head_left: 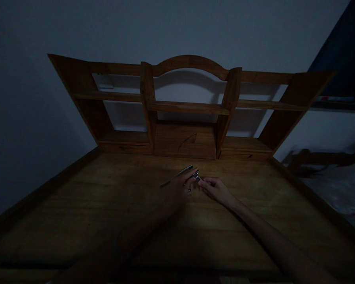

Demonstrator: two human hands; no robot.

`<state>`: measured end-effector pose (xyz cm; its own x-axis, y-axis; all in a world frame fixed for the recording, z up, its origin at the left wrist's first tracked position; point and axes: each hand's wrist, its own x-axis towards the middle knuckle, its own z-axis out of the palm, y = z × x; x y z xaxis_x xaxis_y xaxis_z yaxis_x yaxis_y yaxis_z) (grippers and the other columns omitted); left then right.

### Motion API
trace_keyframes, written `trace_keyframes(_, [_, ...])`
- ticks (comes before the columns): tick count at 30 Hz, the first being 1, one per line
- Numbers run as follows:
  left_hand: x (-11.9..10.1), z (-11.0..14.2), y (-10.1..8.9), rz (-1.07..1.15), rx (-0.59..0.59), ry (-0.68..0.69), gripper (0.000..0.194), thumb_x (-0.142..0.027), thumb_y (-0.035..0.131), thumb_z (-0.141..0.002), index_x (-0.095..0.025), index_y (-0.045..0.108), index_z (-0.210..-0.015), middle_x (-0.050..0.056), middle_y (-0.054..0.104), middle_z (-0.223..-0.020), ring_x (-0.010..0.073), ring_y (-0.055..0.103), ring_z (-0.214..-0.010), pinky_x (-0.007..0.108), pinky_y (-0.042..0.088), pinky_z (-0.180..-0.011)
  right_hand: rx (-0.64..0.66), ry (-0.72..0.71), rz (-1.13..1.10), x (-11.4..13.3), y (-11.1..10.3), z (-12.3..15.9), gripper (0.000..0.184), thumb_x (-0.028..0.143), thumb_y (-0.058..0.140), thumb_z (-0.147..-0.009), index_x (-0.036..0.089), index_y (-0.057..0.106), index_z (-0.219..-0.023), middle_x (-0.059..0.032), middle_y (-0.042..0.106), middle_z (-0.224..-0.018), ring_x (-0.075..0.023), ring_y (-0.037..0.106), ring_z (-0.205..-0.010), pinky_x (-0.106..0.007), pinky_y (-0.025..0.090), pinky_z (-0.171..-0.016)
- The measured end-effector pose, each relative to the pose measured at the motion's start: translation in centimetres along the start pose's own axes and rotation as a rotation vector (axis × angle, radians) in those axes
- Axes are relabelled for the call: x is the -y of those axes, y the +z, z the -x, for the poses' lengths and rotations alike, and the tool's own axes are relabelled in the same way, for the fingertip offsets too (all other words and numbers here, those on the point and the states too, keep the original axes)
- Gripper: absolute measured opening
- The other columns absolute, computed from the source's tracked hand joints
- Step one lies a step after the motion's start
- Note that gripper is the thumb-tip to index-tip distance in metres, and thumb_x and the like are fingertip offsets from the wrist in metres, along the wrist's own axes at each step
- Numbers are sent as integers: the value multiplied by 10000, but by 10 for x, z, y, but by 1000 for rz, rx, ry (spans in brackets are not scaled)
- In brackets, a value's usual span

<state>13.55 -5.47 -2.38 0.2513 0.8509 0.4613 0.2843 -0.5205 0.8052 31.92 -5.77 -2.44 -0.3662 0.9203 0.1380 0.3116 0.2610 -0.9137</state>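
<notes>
In the head view, my left hand (pixel 180 185) and my right hand (pixel 215 189) meet above the wooden desk. Between them is a small shiny metal piece (pixel 196 174) with a thin stem; dim light hides its exact kind. My left fingers are closed around its upper left end, while my right fingertips pinch the stem from the right. Beyond my left hand, a long thin flat object (pixel 177 175) with a dark end lies slantwise on the desk. Another tiny shiny piece (pixel 189 191) shows just below my left fingers.
The wooden desktop (pixel 254 221) has raised side edges. At its back stands a wooden shelf unit (pixel 189 106) with an arched top and small drawers (pixel 245 156). A pale wall rises behind. To the right is a bed-like surface (pixel 337 197), and the room is dim.
</notes>
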Motion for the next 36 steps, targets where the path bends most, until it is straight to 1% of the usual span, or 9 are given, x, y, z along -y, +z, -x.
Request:
trace_keyframes(6, [6, -5, 1, 315, 24, -124, 352, -341, 565, -833, -217, 620, -1158, 49, 640, -1163, 221, 580, -1079, 348, 414, -970, -26, -28, -7, 1, -1, 0, 391, 505, 502, -847, 153, 601, -709, 40, 418, -545, -77, 347, -476, -213, 233, -442])
trace_keyframes(11, [3, -5, -1, 544, 38, -271, 380, -429, 569, -817, -154, 660, -1063, 89, 674, -1071, 246, 615, -1002, 373, 456, -904, -37, -50, 9, 0, 0, 0, 405, 516, 497, -844, 156, 602, -691, 27, 460, -579, -88, 383, -512, -217, 267, -467])
trace_keyframes(14, [1, -5, -2, 632, 55, -338, 379, -434, 603, -793, -144, 667, -1028, 97, 685, -1033, 247, 632, -962, 365, 474, -871, -37, -48, 36, -1, 1, 0, 417, 526, 498, -839, 157, 605, -677, 26, 463, -576, -91, 388, -520, -218, 272, -477])
trace_keyframes(19, [1, -6, -1, 630, 13, -338, 340, -417, 635, -772, -148, 684, -975, 90, 700, -983, 239, 643, -930, 355, 484, -853, -32, -29, 35, -1, 1, 0, 419, 531, 493, -841, 159, 603, -682, 31, 451, -562, -89, 372, -506, -220, 262, -469])
trace_keyframes(24, [2, -7, -1, 615, -3, -388, 372, -429, 677, -725, -148, 687, -970, 88, 708, -958, 235, 654, -885, 350, 493, -821, -27, -37, 33, -1, 1, 0, 416, 525, 495, -843, 154, 600, -685, 32, 437, -569, -87, 362, -515, -215, 255, -467])
trace_keyframes(28, [1, -7, -1, 599, -9, -395, 360, -435, 660, -739, -146, 695, -950, 81, 709, -953, 230, 658, -873, 343, 498, -807, -25, -42, 41, -3, 1, 0, 433, 533, 481, -847, 152, 600, -677, 26, 439, -582, -91, 366, -527, -217, 263, -478])
trace_keyframes(34, [2, -8, 0, 558, -63, -431, 366, -442, 667, -727, -135, 702, -925, 83, 719, -891, 232, 670, -820, 340, 509, -765, -13, -8, 29, -4, 2, 0, 441, 550, 478, -841, 153, 605, -696, 24, 431, -575, -96, 356, -520, -218, 254, -473])
trace_keyframes(36, [4, -8, 1, 557, -73, -439, 365, -443, 656, -738, -129, 700, -919, 87, 720, -877, 233, 671, -811, 345, 510, -768, -24, -17, 34, -2, 3, 0, 421, 543, 500, -831, 154, 601, -708, 21, 448, -593, -100, 377, -541, -217, 269, -485])
